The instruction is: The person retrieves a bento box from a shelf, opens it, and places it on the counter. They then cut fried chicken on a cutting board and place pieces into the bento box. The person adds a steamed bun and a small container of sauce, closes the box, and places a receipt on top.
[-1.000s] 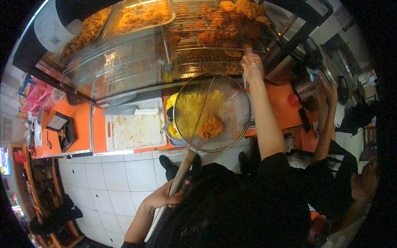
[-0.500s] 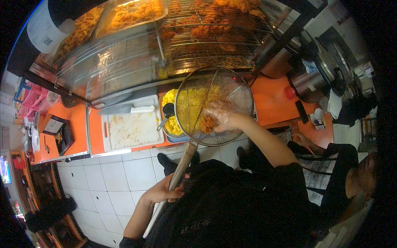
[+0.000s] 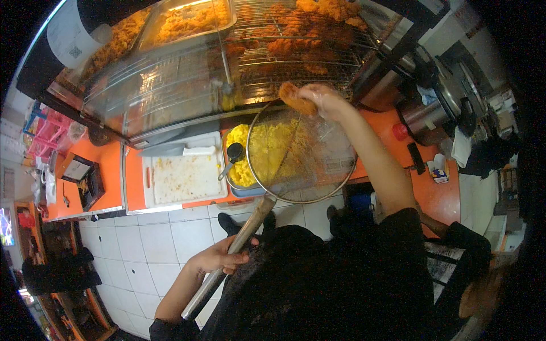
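My left hand (image 3: pixel 220 257) is wrapped round the long metal handle of a large round wire-mesh strainer (image 3: pixel 248 150). The strainer is held out level over the counter, partly above a tray of lumpy yellow food (image 3: pixel 239 136). A piece of brown breaded fried chicken (image 3: pixel 297 99) is pinched in my right hand (image 3: pixel 324 102), which seems to wear a clear plastic glove. That hand is just above the strainer's far rim, at the front of the heated display case (image 3: pixel 296 62). A black-ended scoop (image 3: pixel 235 152) rests in the yellow food.
More fried pieces lie on the case's wire racks, beside a metal tray (image 3: pixel 230 23). Left of the yellow food, a knife (image 3: pixel 198 150) lies across a white cutting board (image 3: pixel 185 193). Large metal pots (image 3: pixel 424 116) stand at right. Another person (image 3: pixel 466 256) is close on my right.
My right hand has lifted the fried chicken out of the strainer and moved it away from me, toward the case. The strainer stays nearly in place, its handle swung slightly.
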The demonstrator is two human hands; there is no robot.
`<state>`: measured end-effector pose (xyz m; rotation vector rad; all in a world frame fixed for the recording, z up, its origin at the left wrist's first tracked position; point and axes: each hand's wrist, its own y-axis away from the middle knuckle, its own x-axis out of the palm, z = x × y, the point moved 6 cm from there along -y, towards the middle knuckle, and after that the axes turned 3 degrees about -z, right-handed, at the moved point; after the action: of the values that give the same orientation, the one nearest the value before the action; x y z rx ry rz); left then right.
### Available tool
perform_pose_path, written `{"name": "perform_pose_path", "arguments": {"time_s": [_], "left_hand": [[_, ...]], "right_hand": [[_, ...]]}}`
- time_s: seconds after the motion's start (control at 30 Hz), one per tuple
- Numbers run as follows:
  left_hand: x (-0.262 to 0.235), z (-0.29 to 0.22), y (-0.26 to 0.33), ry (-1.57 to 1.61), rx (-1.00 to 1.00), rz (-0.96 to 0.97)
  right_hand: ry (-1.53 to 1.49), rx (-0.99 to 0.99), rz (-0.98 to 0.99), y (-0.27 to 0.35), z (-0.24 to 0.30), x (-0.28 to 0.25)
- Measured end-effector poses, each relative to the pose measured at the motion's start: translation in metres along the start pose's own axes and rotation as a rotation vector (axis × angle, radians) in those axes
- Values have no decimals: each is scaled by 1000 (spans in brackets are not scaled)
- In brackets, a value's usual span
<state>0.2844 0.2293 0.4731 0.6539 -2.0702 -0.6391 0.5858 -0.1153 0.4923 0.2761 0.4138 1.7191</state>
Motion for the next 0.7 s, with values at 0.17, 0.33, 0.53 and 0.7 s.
{"name": "perform_pose_path", "arguments": {"time_s": [0.17, 0.33, 0.53, 0.7], "left_hand": [[-11, -2, -6, 51, -4, -13], [-4, 8, -3, -40, -33, 40], [13, 13, -5, -150, -77, 211], [20, 21, -19, -88, -168, 306]], "right_hand": [[107, -5, -230, -24, 26, -5], [-229, -107, -465, -54, 25, -16], [222, -147, -627, -74, 14, -1], [190, -235, -407, -44, 31, 9]]}}
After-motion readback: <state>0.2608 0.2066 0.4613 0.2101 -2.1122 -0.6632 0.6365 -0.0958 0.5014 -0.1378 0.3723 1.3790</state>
